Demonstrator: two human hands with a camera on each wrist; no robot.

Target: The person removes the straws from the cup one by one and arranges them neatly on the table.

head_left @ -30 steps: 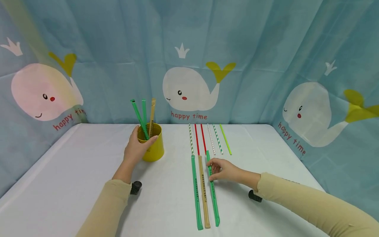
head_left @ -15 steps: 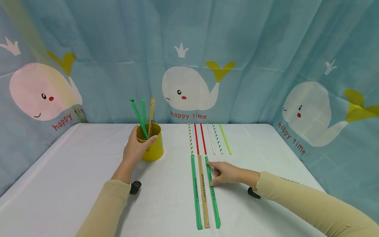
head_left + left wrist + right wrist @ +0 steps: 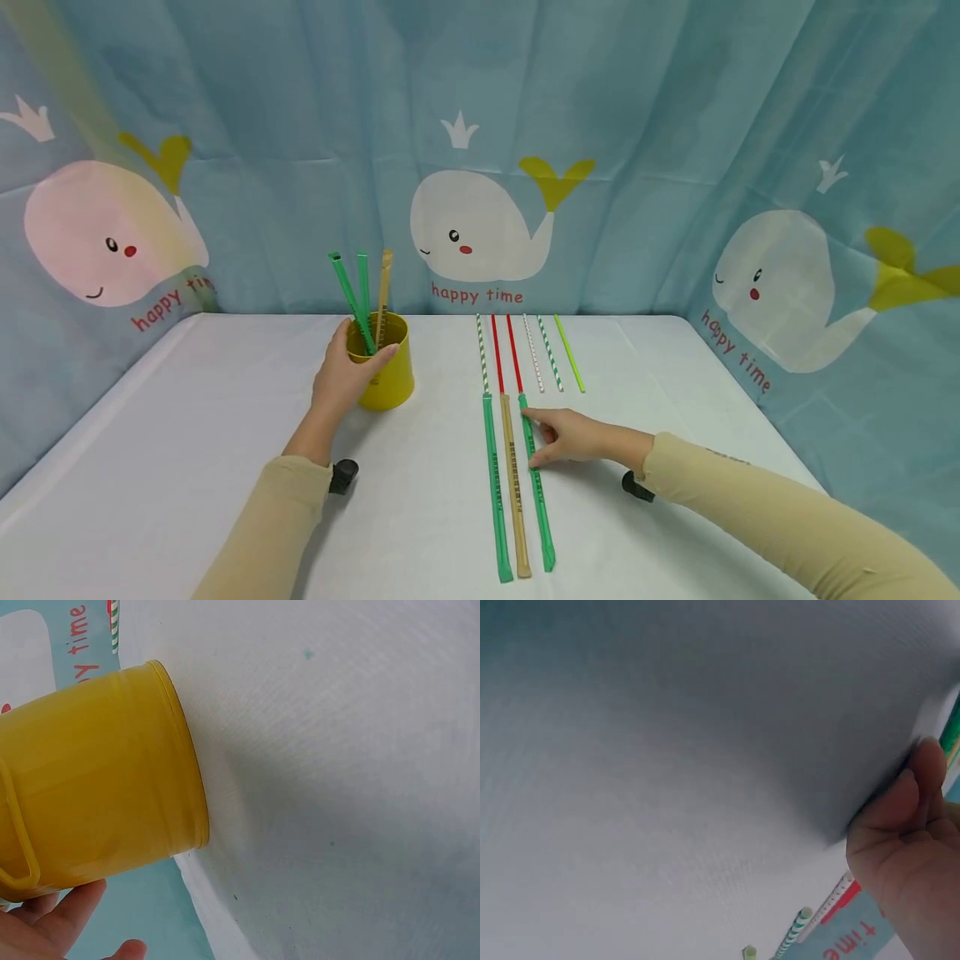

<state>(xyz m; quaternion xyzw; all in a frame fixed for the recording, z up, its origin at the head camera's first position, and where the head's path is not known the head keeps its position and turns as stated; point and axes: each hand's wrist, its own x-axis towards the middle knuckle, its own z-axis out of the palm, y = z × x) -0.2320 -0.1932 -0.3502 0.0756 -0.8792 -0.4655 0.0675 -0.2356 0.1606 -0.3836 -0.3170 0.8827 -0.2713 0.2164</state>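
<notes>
My left hand (image 3: 343, 377) grips the rim of a yellow bucket (image 3: 396, 385) standing upright on the table. Two green paper-wrapped straws (image 3: 348, 287) and one tan wrapped straw (image 3: 385, 283) lean inside it. The left wrist view shows the bucket's side (image 3: 97, 780) and my fingers (image 3: 75, 911) beneath it. My right hand (image 3: 576, 437) holds a green wrapped straw (image 3: 541, 512) near its far end, index finger and thumb on it, flat against the table. Left of this straw lie a tan wrapped straw (image 3: 515, 492) and another green wrapped straw (image 3: 497, 492), roughly parallel.
Behind the wrapped straws is a row of bare ones: green-striped (image 3: 482, 354), two red (image 3: 497, 354), a pale patterned one (image 3: 534, 354), another green-striped (image 3: 550, 354) and lime green (image 3: 570, 354). A blue whale-print curtain (image 3: 637, 258) borders the white table (image 3: 420, 500).
The right hand has drawn its green straw toward me and down beside the tan one, its far end now just below the red straw. The left hand stays on the bucket.
</notes>
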